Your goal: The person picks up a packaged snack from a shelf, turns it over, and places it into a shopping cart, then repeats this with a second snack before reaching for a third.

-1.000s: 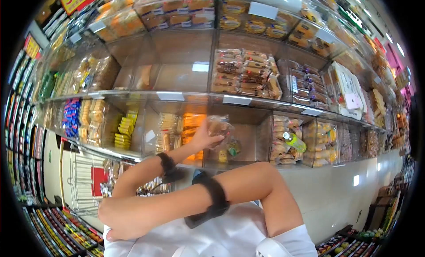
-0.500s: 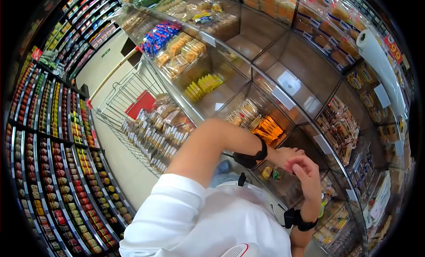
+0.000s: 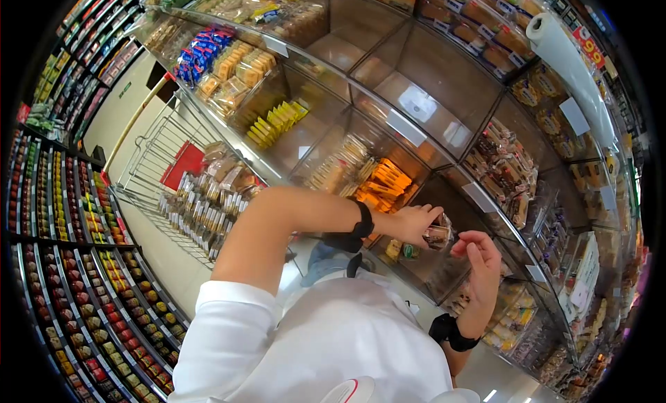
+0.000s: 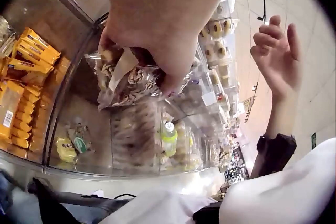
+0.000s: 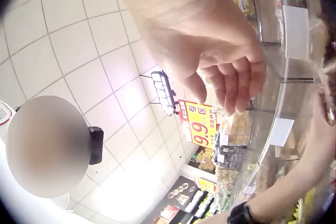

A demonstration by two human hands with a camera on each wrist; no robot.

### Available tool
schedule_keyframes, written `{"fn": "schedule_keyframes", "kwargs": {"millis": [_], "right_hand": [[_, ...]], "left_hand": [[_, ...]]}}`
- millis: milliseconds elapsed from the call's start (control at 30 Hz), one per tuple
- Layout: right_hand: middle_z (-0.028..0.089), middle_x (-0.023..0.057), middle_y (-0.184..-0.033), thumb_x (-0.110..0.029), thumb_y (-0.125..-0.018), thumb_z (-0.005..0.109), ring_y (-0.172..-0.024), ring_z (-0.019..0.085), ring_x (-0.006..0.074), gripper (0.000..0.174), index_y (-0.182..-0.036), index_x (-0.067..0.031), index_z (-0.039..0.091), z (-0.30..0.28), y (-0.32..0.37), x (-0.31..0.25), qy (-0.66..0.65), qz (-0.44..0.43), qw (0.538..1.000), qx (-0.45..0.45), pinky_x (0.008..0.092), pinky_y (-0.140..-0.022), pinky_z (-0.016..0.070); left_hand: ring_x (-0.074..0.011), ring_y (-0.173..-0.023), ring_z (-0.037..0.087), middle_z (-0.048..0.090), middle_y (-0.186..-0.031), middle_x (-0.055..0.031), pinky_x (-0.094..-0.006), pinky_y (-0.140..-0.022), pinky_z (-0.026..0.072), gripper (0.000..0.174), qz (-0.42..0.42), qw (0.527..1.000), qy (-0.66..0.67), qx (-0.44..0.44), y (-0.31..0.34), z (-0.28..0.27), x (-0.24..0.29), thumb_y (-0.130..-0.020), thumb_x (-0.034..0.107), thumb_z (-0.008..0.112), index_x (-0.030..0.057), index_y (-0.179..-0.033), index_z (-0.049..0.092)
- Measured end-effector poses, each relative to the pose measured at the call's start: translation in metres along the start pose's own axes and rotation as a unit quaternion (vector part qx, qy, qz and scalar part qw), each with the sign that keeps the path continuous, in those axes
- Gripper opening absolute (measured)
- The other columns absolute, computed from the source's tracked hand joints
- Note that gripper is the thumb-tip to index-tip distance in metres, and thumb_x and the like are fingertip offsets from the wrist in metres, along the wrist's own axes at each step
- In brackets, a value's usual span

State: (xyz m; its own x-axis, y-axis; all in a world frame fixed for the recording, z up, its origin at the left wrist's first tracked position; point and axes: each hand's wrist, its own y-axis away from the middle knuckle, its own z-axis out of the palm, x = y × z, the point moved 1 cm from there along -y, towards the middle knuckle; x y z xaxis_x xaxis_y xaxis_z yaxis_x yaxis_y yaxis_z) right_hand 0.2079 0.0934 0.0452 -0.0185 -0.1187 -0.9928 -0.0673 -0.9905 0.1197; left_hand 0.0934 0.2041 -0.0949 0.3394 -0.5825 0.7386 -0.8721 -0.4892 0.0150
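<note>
In the head view my left hand (image 3: 411,224) grips a small clear plastic packet of brown snacks (image 3: 438,235) over a low clear bin. The left wrist view shows the crinkled snack packet below the palm, with a pale strip on it; my fingers hide its upper part. My right hand (image 3: 480,256) is raised just right of the packet, fingers loosely bent and holding nothing. In the bin under my left hand lie a yellow packet (image 4: 66,149) and a green-and-clear packet (image 4: 80,141).
Orange packets (image 3: 386,183) fill the neighbouring bin. A wire shopping cart (image 3: 152,156) with many packets stands at left. Clear dividers and ledges with blank labels (image 3: 406,127) surround the bins. A green-capped bottle (image 4: 169,139) lies farther along. Shelves of jars (image 3: 90,292) stand behind at left.
The head view has swung round toward the cart and jar shelves. My right arm, earlier crossed over to the left, is now right of the left hand. The left hand keeps the packet.
</note>
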Motion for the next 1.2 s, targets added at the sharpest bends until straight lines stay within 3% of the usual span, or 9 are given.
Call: {"fn": "schedule_keyframes", "kwargs": {"millis": [300, 500, 600, 733, 767, 833, 967, 1067, 1200], "right_hand": [[0.055, 0.0035, -0.077, -0.015, -0.085, 0.052, -0.074, 0.053, 0.0100, 0.021, -0.097, 0.0025, 0.053, 0.005, -0.002, 0.007, -0.009, 0.009, 1.000, -0.008, 0.0221, -0.070, 0.0419], [0.053, 0.0016, -0.070, -0.007, -0.082, 0.051, -0.063, 0.049, 0.0071, 0.016, -0.095, 0.0009, 0.055, 0.024, -0.001, -0.007, 0.003, 0.024, 0.998, -0.062, 0.0210, -0.058, 0.0403], [0.052, 0.0006, -0.063, -0.003, -0.078, 0.054, -0.058, 0.048, 0.0049, 0.017, -0.095, -0.0003, 0.057, 0.041, 0.000, -0.025, 0.141, -0.085, 0.974, -0.152, 0.0211, -0.051, 0.0376], [0.050, 0.0024, -0.059, -0.005, -0.071, 0.062, -0.050, 0.048, 0.0128, 0.028, -0.099, -0.0045, 0.059, 0.070, 0.003, -0.055, 0.268, -0.266, 0.903, -0.204, 0.0241, -0.045, 0.0368], [0.049, 0.0033, -0.057, -0.005, -0.069, 0.063, -0.048, 0.047, 0.0147, 0.031, -0.100, -0.0048, 0.059, 0.076, 0.004, -0.057, 0.278, -0.303, 0.887, -0.208, 0.0250, -0.045, 0.0357], [0.046, 0.0051, -0.054, -0.004, -0.066, 0.064, -0.045, 0.043, 0.0186, 0.036, -0.102, -0.0052, 0.060, 0.086, 0.006, -0.060, 0.295, -0.381, 0.849, -0.216, 0.0268, -0.044, 0.0335], [0.040, 0.0028, -0.053, -0.010, -0.066, 0.065, -0.045, 0.043, 0.0178, 0.048, -0.113, -0.0082, 0.055, 0.095, 0.015, -0.063, 0.409, -0.404, 0.781, -0.244, 0.0298, -0.044, 0.0348], [0.041, 0.0028, -0.054, -0.012, -0.067, 0.066, -0.046, 0.044, 0.0185, 0.042, -0.108, -0.0092, 0.058, 0.092, 0.024, -0.060, 0.419, -0.428, 0.759, -0.256, 0.0299, -0.045, 0.0357], [0.045, 0.0036, -0.056, -0.013, -0.067, 0.066, -0.047, 0.046, 0.0199, 0.031, -0.098, -0.0092, 0.062, 0.073, 0.030, -0.044, 0.348, -0.414, 0.782, -0.309, 0.0300, -0.045, 0.0376]], "left_hand": [[-0.0363, -0.094, 0.051, 0.047, -0.106, -0.0229, -0.0392, -0.079, 0.0435, 0.088, -0.031, 0.995, 0.070, 0.056, -0.003, -0.027, 0.006, -0.055, 0.029, 0.074, 0.0015, -0.123, 0.026], [-0.0367, -0.093, 0.052, 0.050, -0.101, -0.0248, -0.0386, -0.079, 0.0434, 0.085, -0.046, 0.978, 0.150, 0.135, -0.035, -0.030, 0.009, -0.054, 0.033, 0.075, -0.0001, -0.117, 0.030], [-0.0394, -0.093, 0.052, 0.048, -0.104, -0.0273, -0.0396, -0.081, 0.0432, 0.090, -0.075, 0.975, 0.159, 0.138, -0.045, -0.056, 0.042, -0.053, 0.037, 0.076, -0.0044, -0.116, 0.028], [-0.0398, -0.097, 0.051, 0.048, -0.104, -0.0301, -0.0383, -0.083, 0.0424, 0.094, -0.111, 0.967, 0.154, 0.170, -0.050, -0.072, 0.076, -0.053, 0.037, 0.076, -0.0117, -0.115, 0.025], [-0.0355, -0.097, 0.052, 0.051, -0.102, -0.0262, -0.0357, -0.084, 0.0411, 0.083, -0.133, 0.957, 0.175, 0.190, -0.047, -0.074, 0.085, -0.054, 0.035, 0.077, -0.0086, -0.110, 0.034], [-0.0375, -0.097, 0.051, 0.048, -0.104, -0.0280, -0.0369, -0.083, 0.0422, 0.089, -0.131, 0.956, 0.181, 0.192, -0.047, -0.071, 0.092, -0.054, 0.036, 0.076, -0.0103, -0.113, 0.027], [-0.0376, -0.097, 0.051, 0.047, -0.105, -0.0273, -0.0378, -0.082, 0.0433, 0.093, -0.156, 0.955, 0.175, 0.180, -0.038, -0.071, 0.107, -0.053, 0.037, 0.077, -0.0098, -0.115, 0.025], [-0.0363, -0.096, 0.052, 0.049, -0.104, -0.0259, -0.0376, -0.082, 0.0435, 0.093, -0.183, 0.947, 0.172, 0.200, -0.032, -0.069, 0.114, -0.052, 0.037, 0.077, -0.0088, -0.115, 0.026], [-0.0338, -0.095, 0.054, 0.053, -0.100, -0.0243, -0.0368, -0.081, 0.0442, 0.091, -0.184, 0.927, 0.200, 0.259, -0.030, -0.062, 0.108, -0.051, 0.037, 0.078, -0.0080, -0.114, 0.028]]}}
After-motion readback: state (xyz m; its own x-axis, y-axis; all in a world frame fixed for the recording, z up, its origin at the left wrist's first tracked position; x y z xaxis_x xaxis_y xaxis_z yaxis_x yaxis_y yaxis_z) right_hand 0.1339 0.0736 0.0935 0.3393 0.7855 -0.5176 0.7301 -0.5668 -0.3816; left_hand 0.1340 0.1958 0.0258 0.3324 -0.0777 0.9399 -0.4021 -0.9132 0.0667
